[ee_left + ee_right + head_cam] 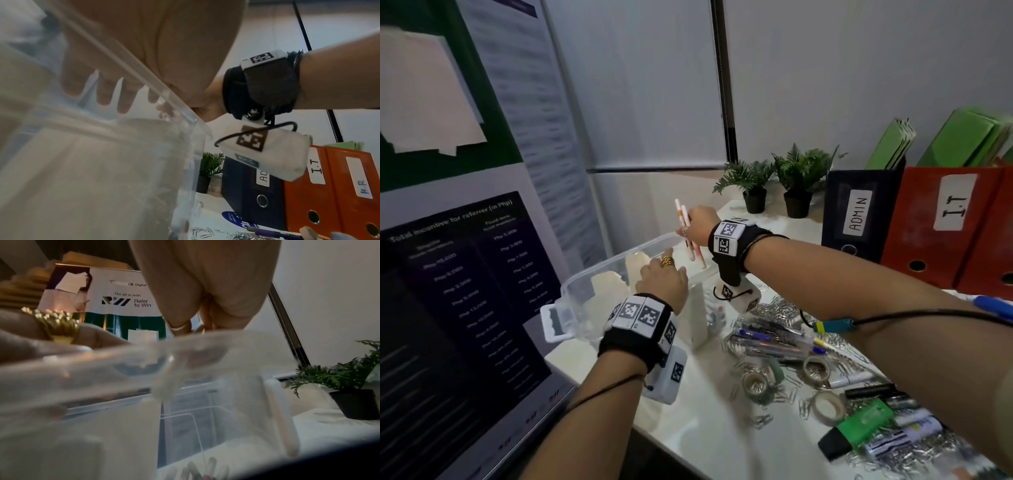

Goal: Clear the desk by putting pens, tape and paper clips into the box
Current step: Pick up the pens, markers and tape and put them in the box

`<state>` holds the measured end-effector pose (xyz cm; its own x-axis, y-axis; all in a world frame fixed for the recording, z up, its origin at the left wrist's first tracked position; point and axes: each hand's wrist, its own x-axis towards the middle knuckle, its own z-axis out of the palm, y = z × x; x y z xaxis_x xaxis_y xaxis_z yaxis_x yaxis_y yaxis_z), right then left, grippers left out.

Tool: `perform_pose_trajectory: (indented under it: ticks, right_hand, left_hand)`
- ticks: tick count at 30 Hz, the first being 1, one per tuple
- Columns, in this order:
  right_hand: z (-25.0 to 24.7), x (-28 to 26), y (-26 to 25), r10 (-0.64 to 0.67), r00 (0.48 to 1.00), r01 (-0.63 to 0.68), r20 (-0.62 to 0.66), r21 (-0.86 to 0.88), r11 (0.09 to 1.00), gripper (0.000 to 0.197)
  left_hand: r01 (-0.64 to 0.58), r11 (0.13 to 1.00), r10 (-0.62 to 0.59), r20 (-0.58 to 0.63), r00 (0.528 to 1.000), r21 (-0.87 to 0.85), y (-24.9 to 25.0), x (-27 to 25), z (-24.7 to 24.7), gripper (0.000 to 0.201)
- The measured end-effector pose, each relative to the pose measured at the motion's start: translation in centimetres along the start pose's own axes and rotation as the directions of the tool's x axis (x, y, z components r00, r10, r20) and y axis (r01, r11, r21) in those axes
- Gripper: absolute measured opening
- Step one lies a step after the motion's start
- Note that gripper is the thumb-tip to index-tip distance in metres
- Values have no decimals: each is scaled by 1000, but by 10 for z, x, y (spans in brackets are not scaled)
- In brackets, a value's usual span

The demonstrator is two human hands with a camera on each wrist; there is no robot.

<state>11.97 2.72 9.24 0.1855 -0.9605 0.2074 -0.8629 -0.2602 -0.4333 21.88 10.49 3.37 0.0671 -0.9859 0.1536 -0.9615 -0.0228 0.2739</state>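
Note:
A clear plastic box (585, 291) stands at the desk's left end, with pale card dividers inside. My left hand (664, 277), wearing a gold ring, grips the box's near rim; its fingers (123, 97) curl over the rim (133, 71) and show through the clear wall. My right hand (697, 224) is above the box's far end and pinches a few pink-and-white pens (690, 246), which point down into it. More pens (767, 339), tape rolls (816, 370) and paper clips (777, 308) lie in a heap on the desk under my right forearm.
A green highlighter (859, 428) and markers lie near the desk's front right. Two small potted plants (753, 181) and labelled binders (859, 212) line the back. A printed banner (465, 274) stands close to the box on the left.

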Motion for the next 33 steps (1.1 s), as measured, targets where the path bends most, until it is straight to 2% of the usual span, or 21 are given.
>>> perform_pose_trajectory:
  ticks: [2,4,6,9,11,14,17,21,24,28,33]
  right_hand:
    - [6,4,2,42,994,-39,97,-31,999,29]
    - [11,3,1,100,982,-89,159,-73,993,41]
    - [9,-2,0,86,988,-72,130,-113,991,45]
    - [-12,-18,11,17,996,-11,85,-62,998,38]
    - [-31,-28,33,3,999,-2,40,-22,1000,28]
    - [-57,-47,87,88,995,-87,46,-20,996,18]
    - [-70,-69,147,253,963,-242,89,-116,963,16]
    - [-69,-92,208,380,918,-344,114,-248,906,19]
    - [-63,-95,234,375,919,-323,123,-313,893,20]
    - [-48,-83,265,370,908,-290,198,-340,894,25]
    - [-14,-58,293,280,905,-156,319,-365,918,38]
  left_hand:
    - [-8,1000,8,2,1000,-9,1,0,0,49]
    - [-17,1000,17,-2,1000,5,0,0,0,46]
    - [-31,999,31,-1,1000,25,-3,2,2,46]
    - [-48,999,48,-18,999,13,-4,0,2,46]
    - [-56,998,59,-86,995,42,-2,-2,0,45]
    - [-159,979,184,-212,960,130,9,-12,1,47]
    - [-302,930,348,-236,907,209,33,-22,5,48]
    - [-425,852,484,-150,862,304,78,-16,17,46]
    - [-453,829,482,-11,876,327,111,5,36,43]
    - [-415,856,352,238,905,309,149,48,76,44]
    - [-352,875,188,436,880,333,185,113,113,61]
